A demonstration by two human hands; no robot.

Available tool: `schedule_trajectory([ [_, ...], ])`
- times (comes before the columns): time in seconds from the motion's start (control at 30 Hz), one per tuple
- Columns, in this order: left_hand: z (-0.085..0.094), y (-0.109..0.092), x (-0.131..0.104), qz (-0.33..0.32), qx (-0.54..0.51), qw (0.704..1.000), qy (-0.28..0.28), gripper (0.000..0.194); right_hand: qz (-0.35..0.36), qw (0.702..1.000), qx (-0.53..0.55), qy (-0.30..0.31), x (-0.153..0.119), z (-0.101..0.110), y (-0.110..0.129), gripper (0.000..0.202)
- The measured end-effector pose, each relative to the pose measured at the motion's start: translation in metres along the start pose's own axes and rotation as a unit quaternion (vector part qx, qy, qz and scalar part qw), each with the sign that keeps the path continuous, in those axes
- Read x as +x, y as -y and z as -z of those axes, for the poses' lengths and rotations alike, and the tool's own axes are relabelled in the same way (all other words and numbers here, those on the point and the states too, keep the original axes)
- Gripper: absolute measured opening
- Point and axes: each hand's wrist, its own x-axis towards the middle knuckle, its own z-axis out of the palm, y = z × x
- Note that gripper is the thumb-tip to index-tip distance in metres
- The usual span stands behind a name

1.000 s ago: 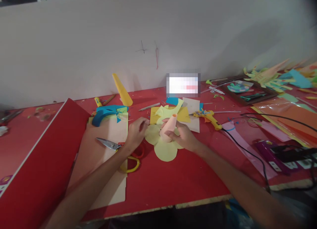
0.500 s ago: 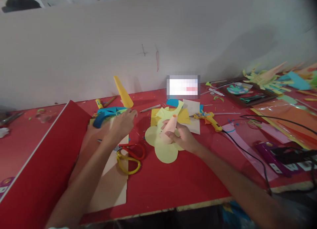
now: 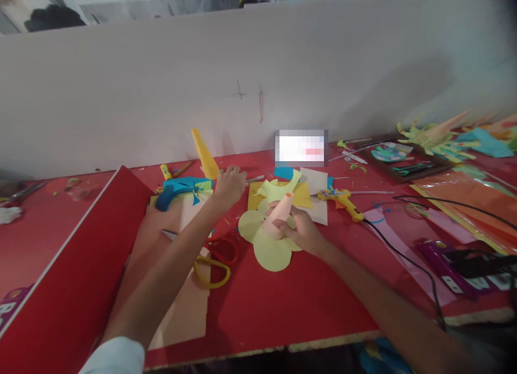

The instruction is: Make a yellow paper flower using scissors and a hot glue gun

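Observation:
My right hand (image 3: 301,228) grips a pale peach paper cone (image 3: 281,212), which stands tilted on a pale yellow-green flower-shaped paper (image 3: 272,253). My left hand (image 3: 231,188) is over the table, fingers bent downward and their tips hidden. It covers the near end of a pencil-like stick (image 3: 256,178); I cannot tell whether it touches it. Just behind that hand a yellow paper cone (image 3: 205,156) stands against the wall. Scissors (image 3: 218,271) with red and yellow handles lie below my left forearm, partly on peach paper sheets (image 3: 183,314).
A yellow glue gun (image 3: 343,201) with a black cable lies right of the flower. Blue paper scraps (image 3: 177,189) lie to the left, beside a red board (image 3: 81,266). A dark tray (image 3: 407,164) of tools and a purple box (image 3: 448,263) are at the right.
My left hand has moved right, from beside the blue scraps to the pencil-like stick. My right hand keeps its grip on the peach cone. The view has shifted slightly.

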Motion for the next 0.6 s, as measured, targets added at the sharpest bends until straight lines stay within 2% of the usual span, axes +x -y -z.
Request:
schedule_trajectory([
  [0.1, -0.022, 0.0, 0.004, 0.026, -0.011, 1.0, -0.003, 0.026, -0.005, 1.0, 0.023, 0.015, 0.0, 0.001, -0.001, 0.048],
  [0.17, -0.028, 0.002, 0.004, 0.038, -0.013, 0.999, -0.001, 0.028, -0.004, 0.999, 0.03, 0.014, 0.0, 0.0, -0.004, 0.052],
  [0.27, -0.024, 0.004, 0.005, 0.045, -0.02, 0.999, 0.005, 0.029, 0.017, 0.999, 0.041, 0.012, -0.002, -0.001, -0.007, 0.061],
  [0.4, -0.005, -0.005, 0.002, 0.038, -0.055, 0.998, -0.013, 0.029, 0.084, 0.995, 0.043, 0.001, -0.004, 0.003, -0.005, 0.073],
  [0.5, 0.012, -0.018, -0.004, -0.017, -0.08, 0.995, -0.066, 0.024, 0.121, 0.989, -0.003, -0.083, -0.001, 0.015, -0.005, 0.076],
  [0.6, 0.026, -0.034, -0.012, -0.108, -0.065, 0.982, -0.141, 0.021, 0.099, 0.966, -0.14, -0.195, 0.004, 0.031, -0.011, 0.048],
])
